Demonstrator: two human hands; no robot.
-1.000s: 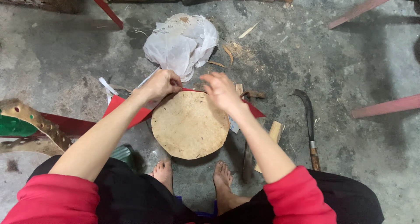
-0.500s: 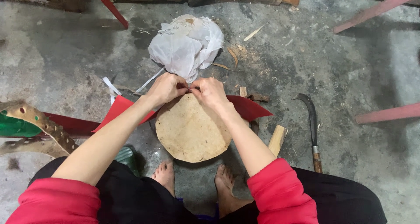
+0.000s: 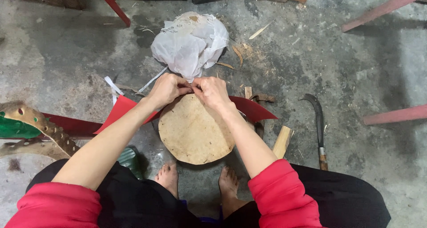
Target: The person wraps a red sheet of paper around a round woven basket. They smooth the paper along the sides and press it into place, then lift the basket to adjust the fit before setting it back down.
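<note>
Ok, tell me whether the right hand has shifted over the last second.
Yes. The right hand has moved left along the round disc's far rim to meet the left hand.

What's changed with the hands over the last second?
The left hand and right hand closed in from apart and now meet, pinching together at the far edge of the round tan disc. The disc, red sheet, white bag and curved knife stayed put.
</note>
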